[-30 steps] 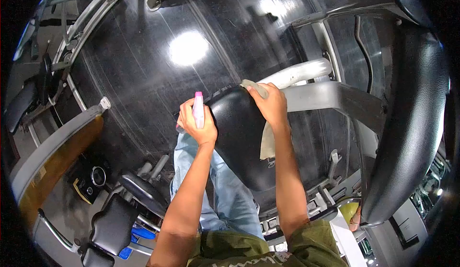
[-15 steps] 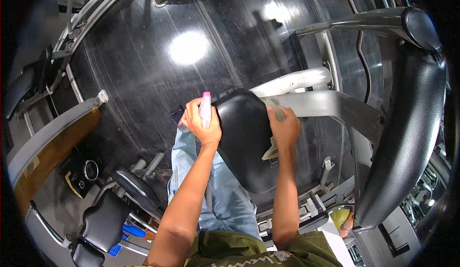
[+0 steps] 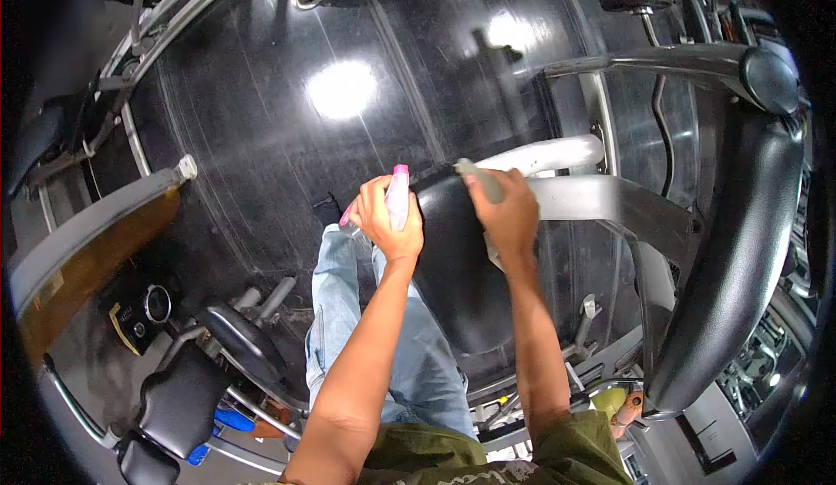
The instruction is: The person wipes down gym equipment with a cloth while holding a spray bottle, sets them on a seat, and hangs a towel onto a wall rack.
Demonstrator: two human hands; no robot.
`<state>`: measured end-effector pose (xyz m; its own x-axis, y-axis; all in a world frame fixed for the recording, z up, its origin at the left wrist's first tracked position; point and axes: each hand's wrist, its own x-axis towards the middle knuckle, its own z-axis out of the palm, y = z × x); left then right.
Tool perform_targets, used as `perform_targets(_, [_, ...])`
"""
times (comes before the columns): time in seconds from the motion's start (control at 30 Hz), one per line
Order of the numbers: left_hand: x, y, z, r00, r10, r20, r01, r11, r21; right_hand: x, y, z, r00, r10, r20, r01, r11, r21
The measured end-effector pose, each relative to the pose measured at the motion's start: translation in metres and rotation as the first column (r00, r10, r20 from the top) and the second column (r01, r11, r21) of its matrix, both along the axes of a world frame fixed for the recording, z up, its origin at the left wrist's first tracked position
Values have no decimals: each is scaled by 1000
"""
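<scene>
My left hand (image 3: pixel 389 224) is wrapped round a clear spray bottle (image 3: pixel 398 199) with pink parts, just left of a black padded seat (image 3: pixel 457 263). Over the far right edge of that seat, my right hand (image 3: pixel 509 215) is closed on a pale grey-green cloth (image 3: pixel 482 182). Part of the cloth sticks out past the fingers, and a loose end hangs below the palm. Whether the cloth presses on the padding here I cannot tell, since the hand covers that spot.
A grey metal frame arm (image 3: pixel 575 198) joins the seat from the right, near a tall black backrest pad (image 3: pixel 740 259). Another machine's curved arm (image 3: pixel 96 241) stands at left, above a black box (image 3: pixel 139 315). Dark glossy flooring (image 3: pixel 261 137) reflects the lights.
My right hand has moved up and left with the cloth, toward the seat's far edge. My left hand and the spray bottle have shifted slightly right.
</scene>
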<state>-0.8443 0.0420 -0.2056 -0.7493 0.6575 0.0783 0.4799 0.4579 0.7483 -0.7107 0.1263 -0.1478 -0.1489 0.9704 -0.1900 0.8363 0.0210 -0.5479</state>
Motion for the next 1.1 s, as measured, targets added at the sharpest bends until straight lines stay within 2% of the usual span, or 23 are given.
perform_targets(0.03, [1,-1,0,1000,-2,5,1,1000,20,6,2,-1,997,-62,43,64,997,-50])
perform_targets(0.07, [2,-1,0,1000,4,25,-4,1000,25,6,-2,-4,997,-52,50,55,997,-49])
perform_targets(0.13, [1,0,2,1000,7,28,-8,1000,28,-1,-12,-2,999,-16,44,12,996,86])
perform_targets(0.17, [2,0,3,1000,-1,23,0,1000,27,-5,-20,1,998,-11,55,6,996,91])
perform_targets(0.23, [4,1,2,999,20,41,-21,999,40,-21,-40,12,981,136,140,-149,985,85])
perform_targets(0.27, [4,0,1,998,33,48,-35,998,43,-23,-54,8,983,183,29,-184,979,82])
perform_targets(0.3, [4,-1,2,998,35,49,-37,998,47,-25,-64,9,979,203,15,-203,979,28])
perform_targets(0.4, [6,-3,2,993,72,91,-81,992,96,-14,-70,13,975,224,9,-224,974,32])
perform_targets(0.5, [6,-4,0,980,116,159,-138,981,137,-1,-59,10,981,162,107,-173,979,107])
perform_targets(0.57, [7,-4,3,978,133,163,-155,979,132,-3,-43,8,998,-48,29,44,991,123])
perform_targets(0.7, [-4,-11,-5,922,134,362,-197,970,142,-26,-24,10,983,-159,95,148,982,119])
perform_targets(0.77, [-18,-20,-18,843,166,511,-296,937,185,-38,-21,5,981,-156,119,146,985,87])
perform_targets(0.83, [-42,-35,-21,736,169,655,-342,928,145,-56,-20,16,982,170,83,-174,984,48])
perform_targets(0.87, [-54,-42,-22,681,171,712,-333,938,92,-67,-20,24,957,264,123,-259,964,-59])
perform_targets(0.9, [-67,-49,-22,622,178,762,-321,946,40,-69,-17,24,957,265,116,-260,964,-59])
perform_targets(0.97, [-86,-65,-20,638,142,757,-212,977,-5,-68,-2,24,818,546,181,-519,836,-178])
perform_targets(1.03, [-102,-80,-19,632,15,775,-137,986,93,-66,20,34,792,568,226,-515,819,-254])
perform_targets(1.1, [-113,-90,-13,610,35,792,-114,993,44,-55,40,18,798,525,295,-477,850,-222])
